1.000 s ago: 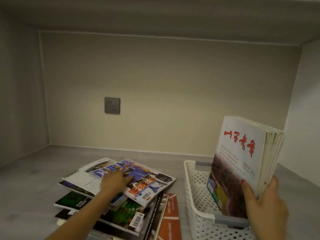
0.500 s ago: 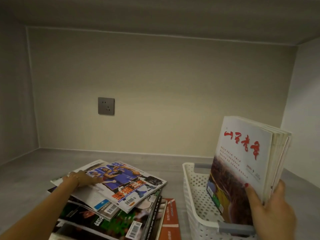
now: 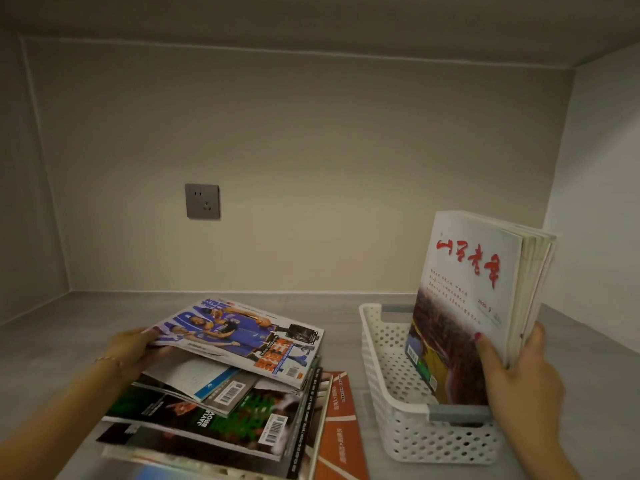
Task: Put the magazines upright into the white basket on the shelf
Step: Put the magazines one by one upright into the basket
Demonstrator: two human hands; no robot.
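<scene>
Left hand (image 3: 133,349) pinches basketball magazine (image 3: 242,336) at 9 o'clock edge; right hand (image 3: 519,379) clamps upright stack (image 3: 474,299) in white basket (image 3: 384,368). Lift, rotate vertical, slot at stack's 9 o'clock.

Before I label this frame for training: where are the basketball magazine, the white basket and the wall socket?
basketball magazine (image 3: 239,336): head view, middle of its blue cover.
white basket (image 3: 440,441): head view, near perforated wall.
wall socket (image 3: 202,201): head view, centre of the grey faceplate.

White magazine cover (image 3: 474,285) is showing red Chinese calligraphy plus "2025 9". Green-and-black magazine (image 3: 221,419) is showing "JAYLE BROW", cut off. Barcodes are too small to read.
</scene>
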